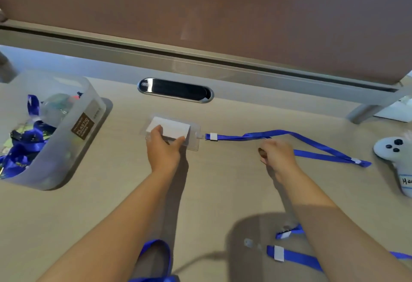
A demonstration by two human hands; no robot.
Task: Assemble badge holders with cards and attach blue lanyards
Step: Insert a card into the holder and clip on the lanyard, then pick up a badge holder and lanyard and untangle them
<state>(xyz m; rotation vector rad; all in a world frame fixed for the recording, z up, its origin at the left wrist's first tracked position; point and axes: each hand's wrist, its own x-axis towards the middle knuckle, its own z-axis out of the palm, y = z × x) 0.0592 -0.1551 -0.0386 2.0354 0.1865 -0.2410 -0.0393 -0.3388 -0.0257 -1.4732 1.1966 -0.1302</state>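
Holder (191, 141) is lying flat on the desk (223, 181) right under the left hand's (163, 148) fingertips, long axis running left-right, clip end pointing toward the right hand (277, 153). Card (171, 129) is gripped by the left hand, thumb on its near edge and fingers on its left end, and looks partly seated in the holder. So the left hand is clearly the nearer one for pushing it home.

Lanyard (289, 135) is clipped to the holder's right end and stretches off to the right, passing just beyond the right hand. That hand is curled into a loose fist; whether the strap is actually pinched can't be told.

Bin (89, 112) sits well to the left of the left hand, stuffed with more blue lanyards and clear holders. A second lanyard (292, 256) is seen near the right forearm, close to the body.
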